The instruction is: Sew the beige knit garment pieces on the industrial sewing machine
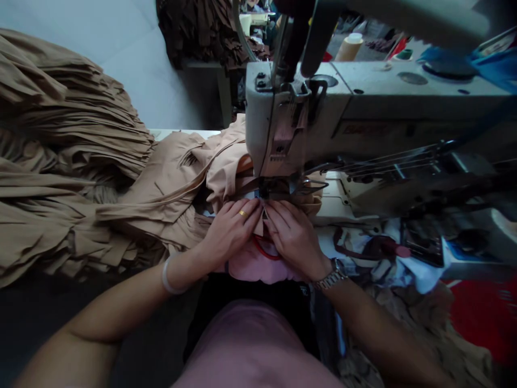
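My left hand (230,229), with a ring and a pale bangle, lies palm down on tan fabric (181,183) just in front of the presser foot (274,188) of a grey sewing machine (363,113). My right hand (293,234), wearing a metal watch, sits beside it, fingertips meeting the left at the needle area. Both hands have fingers curled and pressed onto a small piece of the cloth. Pink fabric (258,267) shows under the palms.
A tall stack of cut tan pieces (60,156) fills the left side. Dark brown pieces (202,32) pile up behind. A thread cone (349,47) stands past the machine. Mixed rags and a red item (484,312) lie at the right.
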`<state>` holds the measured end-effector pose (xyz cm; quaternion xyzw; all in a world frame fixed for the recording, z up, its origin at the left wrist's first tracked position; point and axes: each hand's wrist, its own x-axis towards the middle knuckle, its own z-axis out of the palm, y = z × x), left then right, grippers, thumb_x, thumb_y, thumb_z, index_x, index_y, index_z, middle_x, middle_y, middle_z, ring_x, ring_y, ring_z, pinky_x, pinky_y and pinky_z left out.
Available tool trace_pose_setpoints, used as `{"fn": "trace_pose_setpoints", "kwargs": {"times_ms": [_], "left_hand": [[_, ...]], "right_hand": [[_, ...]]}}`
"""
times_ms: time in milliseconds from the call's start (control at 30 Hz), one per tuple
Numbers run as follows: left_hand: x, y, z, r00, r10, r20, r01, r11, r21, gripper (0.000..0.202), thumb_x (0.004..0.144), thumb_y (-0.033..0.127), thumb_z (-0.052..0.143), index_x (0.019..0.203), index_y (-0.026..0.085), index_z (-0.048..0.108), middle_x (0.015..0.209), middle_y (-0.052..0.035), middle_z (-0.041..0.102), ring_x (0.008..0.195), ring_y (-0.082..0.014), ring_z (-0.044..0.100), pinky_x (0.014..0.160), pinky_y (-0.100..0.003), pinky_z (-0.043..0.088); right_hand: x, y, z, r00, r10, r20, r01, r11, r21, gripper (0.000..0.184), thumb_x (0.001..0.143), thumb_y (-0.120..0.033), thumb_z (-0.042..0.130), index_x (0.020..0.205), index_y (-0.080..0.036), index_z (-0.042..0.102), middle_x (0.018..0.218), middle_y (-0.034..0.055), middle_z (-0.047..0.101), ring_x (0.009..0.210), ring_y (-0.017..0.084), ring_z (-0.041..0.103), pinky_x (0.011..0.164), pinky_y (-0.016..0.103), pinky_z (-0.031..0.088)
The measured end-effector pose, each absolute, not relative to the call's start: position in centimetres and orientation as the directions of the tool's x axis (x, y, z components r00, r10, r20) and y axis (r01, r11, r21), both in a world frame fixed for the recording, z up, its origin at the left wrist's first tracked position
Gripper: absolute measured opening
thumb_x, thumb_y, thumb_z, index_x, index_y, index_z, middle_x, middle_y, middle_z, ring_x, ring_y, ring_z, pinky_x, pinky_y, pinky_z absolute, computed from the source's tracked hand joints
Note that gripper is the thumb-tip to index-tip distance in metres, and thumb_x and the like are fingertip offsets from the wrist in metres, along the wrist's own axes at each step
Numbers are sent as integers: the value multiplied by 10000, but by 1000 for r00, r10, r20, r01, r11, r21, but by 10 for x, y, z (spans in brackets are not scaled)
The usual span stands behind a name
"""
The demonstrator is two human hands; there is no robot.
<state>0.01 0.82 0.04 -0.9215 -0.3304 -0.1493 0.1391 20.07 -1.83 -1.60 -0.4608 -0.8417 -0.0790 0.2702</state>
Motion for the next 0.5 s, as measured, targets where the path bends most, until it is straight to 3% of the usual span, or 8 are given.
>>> {"fn": "trace_pose_setpoints", "kwargs": {"times_ms": [500], "left_hand": [[0, 9, -2, 734, 562, 382, 649, -746, -149, 406, 1016, 144, 395, 1396, 78, 520, 1367, -162, 590, 1189, -270, 565, 923, -390, 469]], "right_hand": [[201, -17, -13, -451, 746, 489, 843, 536, -40, 363, 997, -239, 466, 1292, -81, 605, 1324, 119, 640, 1192, 259, 550, 1005, 423, 493]]}}
